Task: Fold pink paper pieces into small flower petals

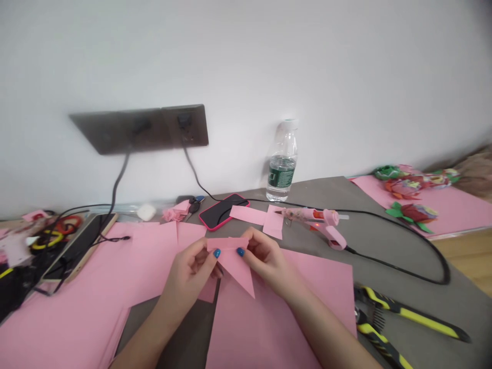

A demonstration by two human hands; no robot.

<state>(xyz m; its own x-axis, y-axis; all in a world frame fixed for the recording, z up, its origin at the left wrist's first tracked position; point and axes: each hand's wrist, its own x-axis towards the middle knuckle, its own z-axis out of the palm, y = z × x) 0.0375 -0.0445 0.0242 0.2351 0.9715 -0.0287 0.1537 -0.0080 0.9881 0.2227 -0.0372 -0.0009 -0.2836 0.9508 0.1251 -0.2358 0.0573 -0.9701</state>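
Observation:
Between my two hands is a small folded piece of pink paper (235, 266), with a straight band along its top and a pointed end hanging down to the right. My left hand (196, 264) pinches its left side, thumb in front and fingers behind. The right side is pinched the same way by my right hand (265, 256). Below the hands lies a large pink sheet (277, 318). Just beyond my right hand are pink paper strips (273, 225), with the nozzle of a pink hot glue gun (319, 220) over them.
Yellow-black pliers (403, 312) lie at the right. A water bottle (282, 164) stands by the wall, near a pink-edged phone (223, 211). Pink sheets (88, 292) and another phone (80, 248) cover the left. Paper flowers (415, 214) lie far right. The glue gun's cord (403, 215) loops across the table.

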